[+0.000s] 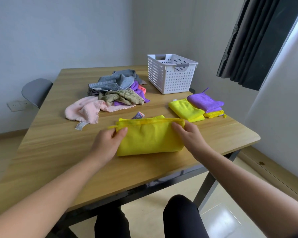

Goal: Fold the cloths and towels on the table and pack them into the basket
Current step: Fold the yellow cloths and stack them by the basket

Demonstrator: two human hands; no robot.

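Note:
A yellow cloth [150, 136], folded into a long rectangle, lies on the wooden table [58, 152] in front of me. My left hand [108, 143] pinches its left end between thumb and fingers. My right hand [189, 136] grips its right end. Behind it sits a loose heap of cloths: a pink towel [86, 109], an olive cloth [124, 97], a grey towel [113, 82] and purple cloths [136, 88]. To the right lie folded cloths: a yellow one [186, 109] and a purple one [205, 102] on top of another yellow one. The white perforated basket [170, 74] stands at the back right.
A grey chair [36, 91] stands at the table's far left side. A dark curtain [258, 40] hangs at the right by the window. My legs in black trousers [181, 219] are under the table's near edge.

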